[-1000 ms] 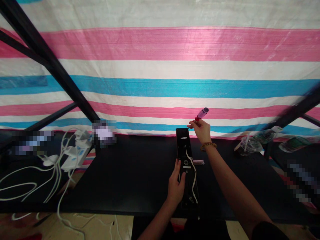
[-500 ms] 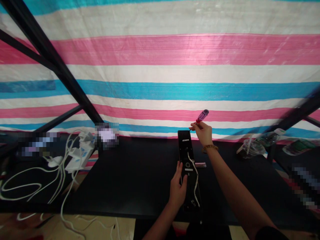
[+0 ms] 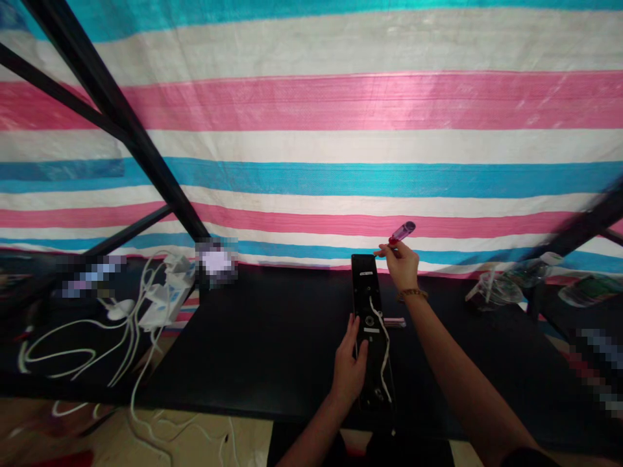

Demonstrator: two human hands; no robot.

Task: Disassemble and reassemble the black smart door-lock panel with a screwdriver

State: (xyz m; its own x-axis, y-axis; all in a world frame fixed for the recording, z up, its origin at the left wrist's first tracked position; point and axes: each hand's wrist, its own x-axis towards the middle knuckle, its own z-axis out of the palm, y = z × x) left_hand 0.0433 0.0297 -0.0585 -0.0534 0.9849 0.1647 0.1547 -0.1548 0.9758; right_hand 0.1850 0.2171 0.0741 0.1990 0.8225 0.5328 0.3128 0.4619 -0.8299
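Note:
On the black table lies a long black device (image 3: 365,353) with white labels, pointing away from me. A white cable (image 3: 386,353) runs down its face. My left hand (image 3: 349,366) holds the device by its left edge, thumb on the face and fingers along the side. In my right hand (image 3: 402,263) is a screwdriver with a clear purple-and-red handle (image 3: 403,231), pinched low and tilted up to the right. Its tip is at the device's far right corner, too small to see clearly. Partly beside the device's right edge sits a small pinkish object (image 3: 394,322).
Tangled white cables and a white power strip (image 3: 163,308) are at the left. Clear plastic containers (image 3: 496,288) and a bottle (image 3: 584,290) stand to the right. A striped tarp (image 3: 341,146) hangs behind the black table (image 3: 263,350), with dark metal frame bars (image 3: 146,162) either side.
The whole view has shifted slightly, so things appear a little further right. The screwdriver handle leans a bit more to the right; both hands keep their places at the device.

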